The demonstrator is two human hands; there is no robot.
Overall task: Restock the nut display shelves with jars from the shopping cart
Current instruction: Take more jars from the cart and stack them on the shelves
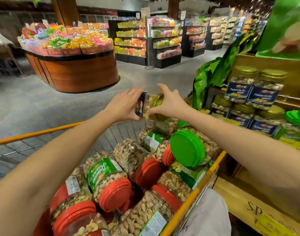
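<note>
A red-lidded jar [103, 181] in the cart [35, 134] has a green label reading "Pistachios", seen upside down. The gold-lidded jars [263, 97] on the shelf [292, 100] carry blue labels reading "Premium Nut Mix". The wooden crate [239, 198] bears "SP". Its yellow price tag [273, 226] shows 99. The held jar [145, 106] has a blue label too blurred to read.

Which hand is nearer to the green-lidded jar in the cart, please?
Right. The right hand is above and slightly left of the green-lidded jar, gripping the held jar at its gold lid; the left hand is farther left, on that jar's labelled end.
</note>
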